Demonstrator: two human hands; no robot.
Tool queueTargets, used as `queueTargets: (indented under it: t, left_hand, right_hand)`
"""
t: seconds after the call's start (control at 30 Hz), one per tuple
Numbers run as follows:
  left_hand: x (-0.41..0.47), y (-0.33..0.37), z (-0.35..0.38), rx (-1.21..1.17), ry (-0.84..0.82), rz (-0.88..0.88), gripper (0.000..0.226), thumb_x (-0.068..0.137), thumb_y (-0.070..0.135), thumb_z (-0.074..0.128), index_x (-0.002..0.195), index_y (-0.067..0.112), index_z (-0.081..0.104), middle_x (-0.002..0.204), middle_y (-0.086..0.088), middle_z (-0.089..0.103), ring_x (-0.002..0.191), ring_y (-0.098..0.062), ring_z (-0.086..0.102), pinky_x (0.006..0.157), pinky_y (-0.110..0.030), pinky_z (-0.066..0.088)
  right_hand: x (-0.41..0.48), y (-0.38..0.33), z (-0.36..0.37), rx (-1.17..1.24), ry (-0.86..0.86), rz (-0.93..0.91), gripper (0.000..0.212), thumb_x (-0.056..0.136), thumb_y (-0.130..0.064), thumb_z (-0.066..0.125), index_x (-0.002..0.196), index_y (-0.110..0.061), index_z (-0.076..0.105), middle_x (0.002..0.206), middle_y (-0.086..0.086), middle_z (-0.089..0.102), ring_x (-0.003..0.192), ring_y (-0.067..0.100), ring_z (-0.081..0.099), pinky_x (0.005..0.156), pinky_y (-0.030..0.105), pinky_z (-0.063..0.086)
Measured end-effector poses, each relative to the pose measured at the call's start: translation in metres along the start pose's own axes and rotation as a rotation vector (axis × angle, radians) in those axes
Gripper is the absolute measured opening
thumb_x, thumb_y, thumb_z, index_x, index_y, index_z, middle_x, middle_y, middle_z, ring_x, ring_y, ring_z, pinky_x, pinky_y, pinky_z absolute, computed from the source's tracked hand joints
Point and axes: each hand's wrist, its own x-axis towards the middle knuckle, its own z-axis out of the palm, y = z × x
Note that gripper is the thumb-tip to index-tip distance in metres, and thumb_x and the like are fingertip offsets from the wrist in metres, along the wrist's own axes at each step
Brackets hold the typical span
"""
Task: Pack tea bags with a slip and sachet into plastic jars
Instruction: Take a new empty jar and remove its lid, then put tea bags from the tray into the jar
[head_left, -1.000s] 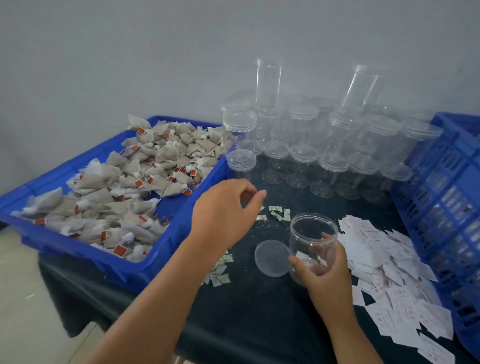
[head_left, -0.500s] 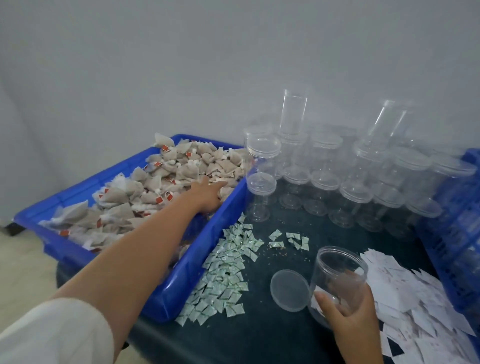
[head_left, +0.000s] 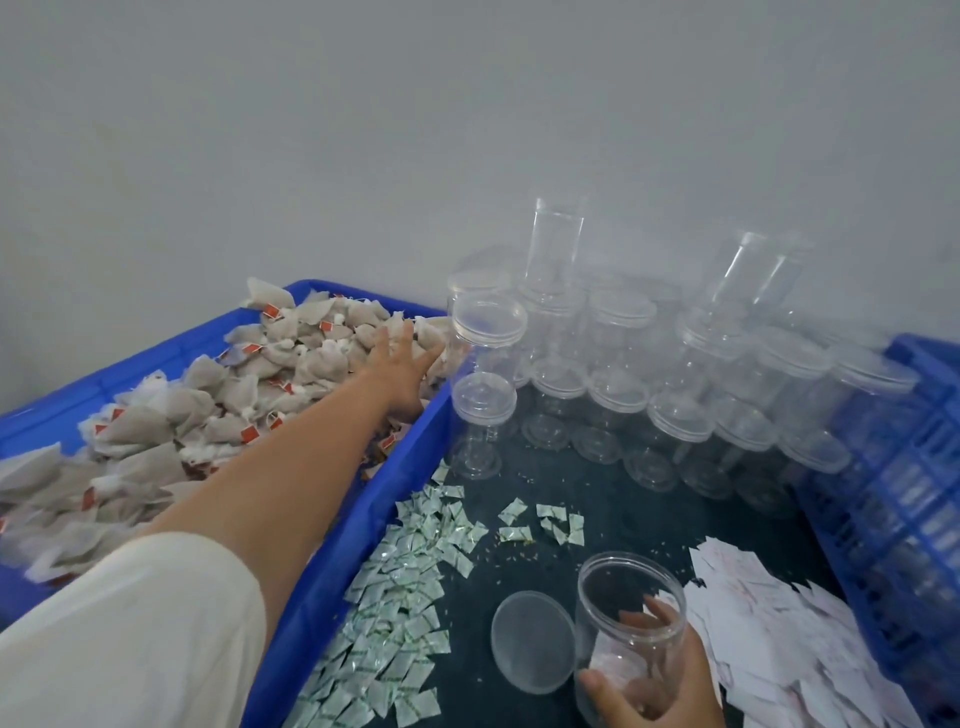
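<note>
Nearest, at the lower right, the right hand (head_left: 655, 688) grips an open clear jar (head_left: 628, 597). The thumb is on the near wall and the fingers (head_left: 649, 616) curl round the far side, seen through the plastic. The jar stands on the dark table (head_left: 623, 512) with its mouth up, and something white lies at its bottom; I cannot tell whether it is a slip or a sachet. Its lid (head_left: 533, 642) lies flat on the table just left of the jar.

Left of the lid, a spread of small green-and-white sachets (head_left: 400, 613) runs along the side of a blue tray (head_left: 358, 525). A few more sachets lie apart beyond the jar. Right of the jar is a loose heap of white paper slips (head_left: 779, 654).

A white sleeve (head_left: 130, 639) fills the lower left, and the bare forearm reaches over the tray. The tray is heaped with tea bags (head_left: 208, 415), grey-brown with small red tags. The left hand (head_left: 400, 364) lies on the tea bags at the tray's far right corner, its fingers straight and spread, gripping nothing that I can see.

Beyond, empty lidded jars (head_left: 675, 395) stand in stacked rows. A blue crate (head_left: 909, 493) is at the right edge, and a grey wall (head_left: 467, 130) is behind it all.
</note>
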Motion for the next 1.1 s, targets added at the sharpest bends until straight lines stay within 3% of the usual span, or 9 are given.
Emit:
queueTargets:
  t: [0.1,0.2,0.33,0.4,0.67,0.77,0.93,1.07,1.1]
  left_hand:
    - [0.016,0.000,0.005,-0.020,-0.077,-0.014,0.097,0.088,0.061,0.069,0.164,0.042,0.012,0.174,-0.002,-0.017,0.158,-0.047,-0.009,0.124,-0.069,0.014]
    - [0.017,0.001,0.010,-0.038,0.017,0.023,0.070,0.089,0.055,0.067,0.150,0.033,0.042,0.169,-0.012,0.014,0.148,-0.046,0.030,0.120,-0.061,0.031]
    - [0.004,-0.005,0.004,-0.059,-0.055,0.043,0.071,0.088,0.054,0.068,0.150,0.027,0.045,0.152,-0.011,0.034,0.130,-0.039,0.050,0.108,-0.054,0.046]
    - [-0.010,-0.014,0.005,-0.081,-0.101,0.055,0.073,0.087,0.056,0.069,0.149,0.026,0.045,0.145,-0.010,0.037,0.116,-0.032,0.053,0.097,-0.046,0.049]
    - [-0.082,-0.033,0.007,-0.030,-0.188,0.097,0.059,0.094,0.048,0.063,0.145,0.023,0.050,0.138,-0.008,0.049,0.114,-0.029,0.059,0.097,-0.047,0.055]
    - [-0.112,-0.034,0.001,0.015,-0.282,0.116,0.038,0.092,0.039,0.063,0.128,0.027,0.059,0.124,-0.002,0.061,0.096,-0.024,0.068,0.079,-0.044,0.063]
    - [-0.143,-0.041,0.001,0.007,-0.412,0.055,0.061,0.073,0.040,0.058,0.134,0.041,0.059,0.109,0.010,0.064,0.089,-0.020,0.070,0.078,-0.041,0.064]
    - [-0.146,-0.052,0.004,-0.062,-0.251,0.073,0.010,0.088,0.037,0.061,0.094,0.028,0.060,0.099,0.005,0.062,0.086,-0.015,0.060,0.076,-0.035,0.052]
    - [-0.146,-0.056,0.006,-0.130,-0.170,0.069,0.012,0.091,0.036,0.062,0.088,0.025,0.057,0.095,0.003,0.062,0.081,-0.014,0.057,0.071,-0.034,0.047]
  right_hand:
    - [0.004,-0.001,-0.001,0.029,-0.009,-0.004,0.109,0.042,-0.002,0.106,0.139,-0.007,0.057,0.119,0.013,0.075,0.107,0.038,0.074,0.098,0.069,0.054]
    - [0.005,-0.002,-0.004,0.014,-0.022,-0.026,0.110,0.038,-0.027,0.102,0.138,-0.020,0.056,0.120,0.002,0.076,0.104,0.020,0.076,0.094,0.057,0.060]
    - [-0.002,0.000,-0.003,0.018,-0.005,-0.053,0.098,0.046,-0.032,0.099,0.134,-0.036,0.055,0.117,-0.020,0.077,0.103,-0.005,0.073,0.082,0.031,0.055]
    - [-0.006,0.000,-0.002,0.024,0.007,-0.052,0.096,0.051,-0.032,0.106,0.132,-0.044,0.055,0.118,-0.033,0.073,0.102,-0.009,0.071,0.084,0.026,0.052]
    - [-0.016,-0.005,-0.007,-0.007,-0.005,-0.056,0.099,0.056,-0.053,0.094,0.145,-0.040,0.052,0.126,-0.021,0.074,0.110,-0.004,0.071,0.101,0.044,0.057]
    - [-0.017,-0.006,-0.008,-0.032,0.002,-0.064,0.092,0.060,-0.051,0.094,0.142,-0.039,0.055,0.127,-0.015,0.075,0.115,0.003,0.072,0.105,0.052,0.057]
    - [-0.017,-0.006,-0.009,-0.047,0.026,-0.085,0.081,0.059,-0.056,0.092,0.132,-0.045,0.059,0.123,-0.018,0.075,0.114,0.007,0.072,0.104,0.051,0.057]
    - [-0.017,-0.007,-0.008,-0.040,0.020,-0.098,0.075,0.059,-0.055,0.091,0.126,-0.049,0.059,0.120,-0.028,0.072,0.110,-0.002,0.071,0.102,0.046,0.057]
    - [-0.016,-0.007,-0.008,-0.042,0.020,-0.101,0.076,0.059,-0.056,0.091,0.127,-0.048,0.059,0.120,-0.028,0.072,0.110,-0.002,0.071,0.102,0.046,0.058]
